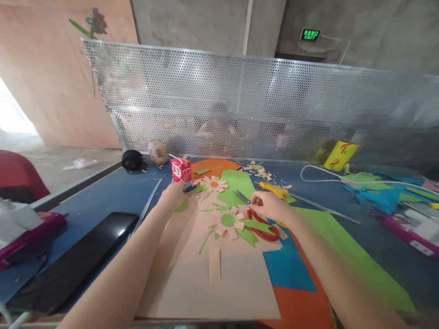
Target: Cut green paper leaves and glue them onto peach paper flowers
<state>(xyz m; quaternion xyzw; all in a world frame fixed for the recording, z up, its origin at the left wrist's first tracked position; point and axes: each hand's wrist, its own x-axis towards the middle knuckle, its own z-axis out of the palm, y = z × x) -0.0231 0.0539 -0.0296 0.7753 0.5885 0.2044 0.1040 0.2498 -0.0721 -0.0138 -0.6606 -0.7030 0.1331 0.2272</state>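
Observation:
My left hand (174, 195) is at the near side of a small red drink carton (181, 169) with a straw. Its fingers are mostly hidden, so I cannot tell whether they grip the carton. My right hand (268, 204) is closed in a pinch at the middle of red-handled scissors (265, 232), whose blades point away to the left. Between my hands lie two paper flowers: one with an orange centre (214, 184), and a nearer one with a green centre (227, 220). Green leaf pieces surround them, and a pale strip (215, 265) lies in front on pale sheets (192, 292).
A yellow glue gun (273, 188) is beyond my right hand. Green sheets (346, 246) and a blue sheet (291, 269) are on the right. A black phone-like slab (77, 256) lies left. A perforated metal screen (219, 100) borders the table's far side; paper scraps (259, 171) are near it.

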